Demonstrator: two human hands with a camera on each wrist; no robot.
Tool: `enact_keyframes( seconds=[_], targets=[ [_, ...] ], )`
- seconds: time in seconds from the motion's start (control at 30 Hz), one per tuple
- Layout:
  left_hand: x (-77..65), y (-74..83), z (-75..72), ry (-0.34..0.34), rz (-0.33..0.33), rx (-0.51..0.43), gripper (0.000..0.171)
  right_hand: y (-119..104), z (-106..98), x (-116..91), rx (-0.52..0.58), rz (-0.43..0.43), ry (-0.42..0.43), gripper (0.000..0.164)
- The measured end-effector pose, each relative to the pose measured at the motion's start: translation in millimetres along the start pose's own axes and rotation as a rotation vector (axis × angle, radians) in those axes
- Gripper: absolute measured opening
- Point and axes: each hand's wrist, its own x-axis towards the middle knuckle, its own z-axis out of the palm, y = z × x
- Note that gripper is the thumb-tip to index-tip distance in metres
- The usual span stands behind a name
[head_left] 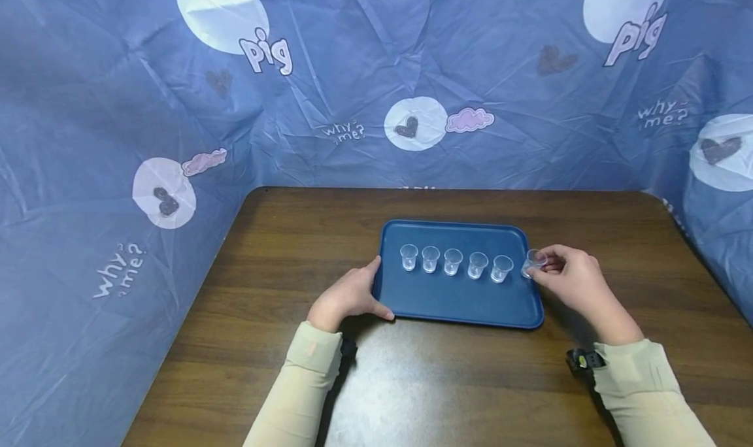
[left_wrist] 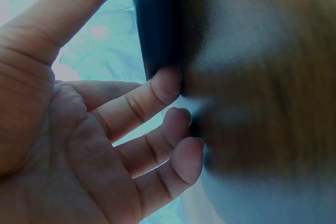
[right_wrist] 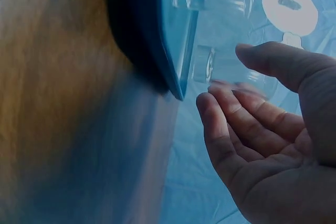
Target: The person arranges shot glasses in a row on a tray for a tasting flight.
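Observation:
A blue tray [head_left: 453,306] lies on the table, bearing a row of several small clear plastic cups [head_left: 452,263]. At its right edge, my right hand [head_left: 570,277] pinches another small clear cup [head_left: 534,261] between thumb and fingers. The right wrist view shows this held cup [right_wrist: 203,64] beside the tray's rim, upright in the head view. My left hand [head_left: 350,293] spans the tray's front left corner, with the fingers along the left side and the thumb at the front edge. Seen from the left wrist, its fingertips [left_wrist: 167,83] touch the tray's dark side.
The brown wooden table [head_left: 282,270] extends around the tray on all sides. A blue printed sheet [head_left: 329,74] hangs behind the table and along both its sides.

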Motion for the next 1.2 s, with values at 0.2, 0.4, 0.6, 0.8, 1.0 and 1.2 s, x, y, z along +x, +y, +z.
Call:
enact_keyframes(
  seconds=[0.2,0.4,0.6,0.8,1.0,1.2],
  targets=[
    [0.6,-0.5,0.5,-0.001,-0.001,0.002,0.124,-3.0,8.0,-1.3,0.015,-0.010,-0.050,0.028],
    [0.5,-0.5,0.9,0.001,-0.003,0.000,0.124,-3.8,12.1,-0.9,-0.011,-0.003,-0.075,0.028],
    [0.5,-0.1,0.9,0.002,-0.003,-0.003,0.125,-3.3,13.0,-0.1,-0.027,0.023,-0.096,0.027],
    [-0.7,1.4,1.6,0.002,-0.004,-0.010,0.124,-2.4,13.7,-0.5,-0.022,0.028,-0.106,0.030],
    [-1.4,2.7,1.9,0.002,-0.005,-0.014,0.124,-3.3,13.2,-1.4,-0.026,0.039,-0.107,0.030],
    [-3.1,-0.1,-2.0,0.007,0.015,-0.038,0.121,-2.7,12.1,-3.7,-0.033,0.036,-0.090,0.045]
  ],
)
